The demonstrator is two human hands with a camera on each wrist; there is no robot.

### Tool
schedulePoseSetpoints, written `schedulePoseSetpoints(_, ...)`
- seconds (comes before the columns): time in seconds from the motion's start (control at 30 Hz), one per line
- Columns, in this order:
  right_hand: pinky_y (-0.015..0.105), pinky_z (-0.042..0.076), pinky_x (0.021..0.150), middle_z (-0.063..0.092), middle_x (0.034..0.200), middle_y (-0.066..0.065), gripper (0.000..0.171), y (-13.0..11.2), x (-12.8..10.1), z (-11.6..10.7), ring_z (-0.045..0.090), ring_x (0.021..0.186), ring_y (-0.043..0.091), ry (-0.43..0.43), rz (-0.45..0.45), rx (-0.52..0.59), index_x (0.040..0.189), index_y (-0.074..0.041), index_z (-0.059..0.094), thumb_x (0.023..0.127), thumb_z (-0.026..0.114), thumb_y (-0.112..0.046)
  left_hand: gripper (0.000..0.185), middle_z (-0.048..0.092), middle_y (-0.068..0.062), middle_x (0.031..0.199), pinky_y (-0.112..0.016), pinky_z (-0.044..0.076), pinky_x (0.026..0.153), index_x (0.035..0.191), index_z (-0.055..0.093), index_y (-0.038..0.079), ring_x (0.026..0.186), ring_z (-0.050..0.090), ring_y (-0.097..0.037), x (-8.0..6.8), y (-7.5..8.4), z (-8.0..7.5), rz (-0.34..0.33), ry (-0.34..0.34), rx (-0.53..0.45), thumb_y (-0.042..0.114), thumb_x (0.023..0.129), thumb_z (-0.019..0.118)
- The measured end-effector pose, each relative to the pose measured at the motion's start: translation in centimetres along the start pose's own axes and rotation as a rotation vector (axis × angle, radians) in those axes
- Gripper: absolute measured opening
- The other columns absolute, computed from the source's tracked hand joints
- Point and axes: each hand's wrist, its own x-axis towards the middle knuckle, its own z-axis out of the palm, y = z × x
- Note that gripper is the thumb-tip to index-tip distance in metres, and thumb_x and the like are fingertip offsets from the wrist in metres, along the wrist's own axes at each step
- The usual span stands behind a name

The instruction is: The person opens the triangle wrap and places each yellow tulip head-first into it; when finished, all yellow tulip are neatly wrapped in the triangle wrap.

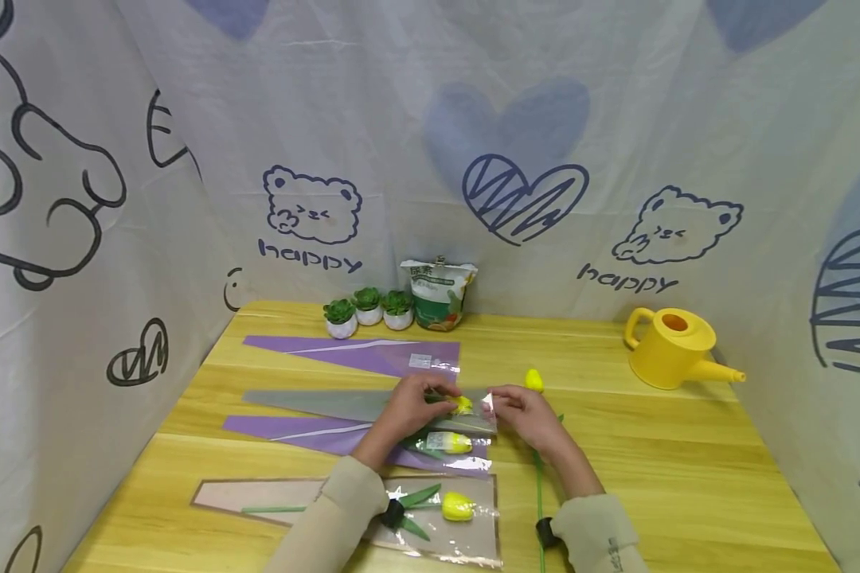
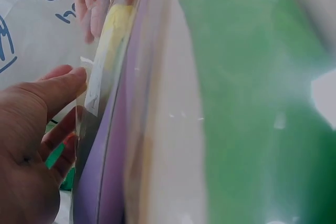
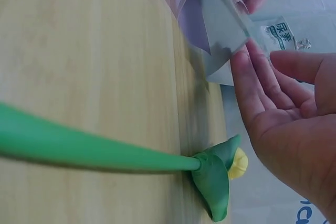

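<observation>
At the grey sleeve [image 1: 373, 404] mid-counter, I see left hand [image 1: 408, 406] and right hand [image 1: 519, 414] pinching its open mouth, a yellow tulip [image 1: 463, 405] partly inside. Risk: thin film slips or tears, catching the bloom.

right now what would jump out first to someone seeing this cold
Mid-table, the left hand and right hand pinch the wide end of a grey flower sleeve with a yellow tulip in it. A yellow watering can stands far right, and more sleeved tulips lie nearer the person.
</observation>
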Motion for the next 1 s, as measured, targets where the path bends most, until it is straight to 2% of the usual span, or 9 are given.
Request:
schedulePoseSetpoints(0.1,0.036,0.06,0.094,0.074,0.116,0.022,0.037,0.0,-0.1,-0.1,0.074,0.103,0.027,0.022,0.022,0.04,0.139,0.005,0.06,0.104,0.06,-0.009,0.017,0.079,-0.004,0.105,-0.039,0.058,0.091,0.104,0.081,0.011,0.097,0.073,-0.02,0.0,-0.1,0.0,-0.004,-0.001,0.009,0.01,0.087,0.084)
schedulePoseSetpoints(0.2,0.036,0.061,0.09,0.073,0.113,0.022,0.039,-0.1,-0.2,-0.2,0.074,0.097,0.026,0.036,0.039,0.046,0.14,0.005,0.059,0.103,0.063,-0.009,0.019,0.079,-0.002,0.105,-0.038,0.058,0.092,0.104,0.081,0.012,0.099,0.073,-0.019,0.0,-0.1,0.0,-0.005,-0.002,0.019,0.01,0.086,0.085)
schedulePoseSetpoints(0.4,0.042,0.06,0.091,0.073,0.114,0.022,0.042,0.0,-0.3,-0.4,0.074,0.098,0.028,0.055,0.024,0.001,0.14,0.002,0.06,0.101,0.068,-0.011,0.022,0.079,-0.001,0.107,-0.036,0.057,0.095,0.107,0.081,0.013,0.103,0.072,-0.02,-0.1,0.0,0.0,-0.015,-0.01,0.031,0.01,0.085,0.085)
schedulePoseSetpoints(0.67,0.036,0.061,0.088,0.074,0.113,0.019,0.037,0.1,-0.4,-0.5,0.073,0.096,0.023,0.068,0.022,-0.031,0.136,0.0,0.063,0.101,0.067,-0.01,0.023,0.079,-0.001,0.109,-0.041,0.056,0.097,0.107,0.081,0.014,0.104,0.071,-0.02,-0.1,0.1,0.0,-0.027,-0.011,0.026,0.008,0.085,0.084)
schedulePoseSetpoints(0.87,0.039,0.062,0.09,0.07,0.116,0.025,0.04,-0.3,-1.3,-1.2,0.074,0.1,0.032,0.033,-0.023,0.019,0.138,0.005,0.06,0.102,0.066,-0.01,0.024,0.079,-0.002,0.109,-0.039,0.056,0.094,0.107,0.081,0.014,0.102,0.071,-0.019,-0.2,-0.1,0.1,-0.026,-0.011,0.04,0.008,0.085,0.085)
schedulePoseSetpoints(1.0,0.042,0.061,0.091,0.069,0.121,0.026,0.043,-0.6,-2.4,-2.3,0.073,0.104,0.036,0.033,-0.036,0.002,0.14,0.004,0.058,0.102,0.066,-0.013,0.024,0.079,-0.002,0.109,-0.038,0.056,0.095,0.107,0.081,0.015,0.103,0.071,-0.019,-0.1,-0.2,0.1,-0.03,-0.02,0.042,0.008,0.085,0.085)
